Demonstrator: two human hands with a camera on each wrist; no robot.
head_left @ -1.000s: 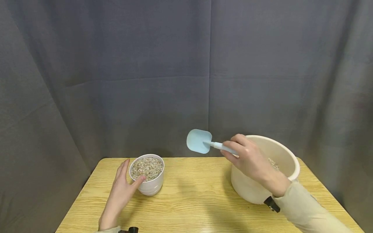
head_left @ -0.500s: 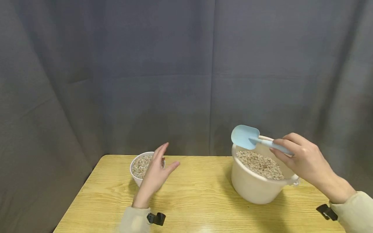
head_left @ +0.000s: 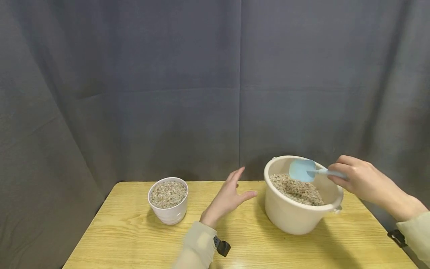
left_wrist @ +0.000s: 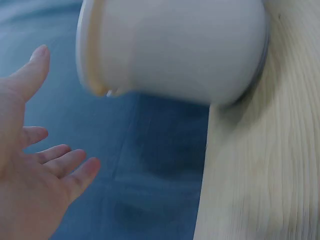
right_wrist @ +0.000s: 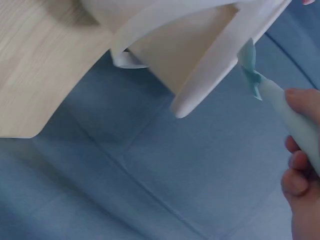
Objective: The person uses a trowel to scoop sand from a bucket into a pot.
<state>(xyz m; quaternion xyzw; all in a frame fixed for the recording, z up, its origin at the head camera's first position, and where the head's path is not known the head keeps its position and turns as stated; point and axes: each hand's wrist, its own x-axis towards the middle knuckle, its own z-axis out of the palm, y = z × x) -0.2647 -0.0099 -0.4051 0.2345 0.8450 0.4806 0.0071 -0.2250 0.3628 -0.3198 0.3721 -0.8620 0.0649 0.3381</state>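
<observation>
Scoop: in the head view the scoop [head_left: 301,170] hangs at the bucket [head_left: 290,218] on the right, blade over its mouth; no load shows on it.
Right hand: the right hand [head_left: 364,181] holds the scoop from the right; dipping the blade edge first would probably cut in best.
Grains: the grains [head_left: 299,189] in the bucket look uneven; a shallow, steady sweep should lose fewest.
Left hand: the left hand [head_left: 225,200] is between pot and bucket, fingers extended, thumb spread away, holding nothing; it could brace the bucket.
Pot: the pot [head_left: 171,216] stands left on the table [head_left: 258,246], grains near its rim, so little extra would likely fit.
Bucket: in the left wrist view, blurred, it stands apart from the spread left hand.
Handle: in the right wrist view the fingers curl round the handle [right_wrist: 285,107]; the blade is by the rim [right_wrist: 217,62], contact unclear, so clear that edge.
</observation>
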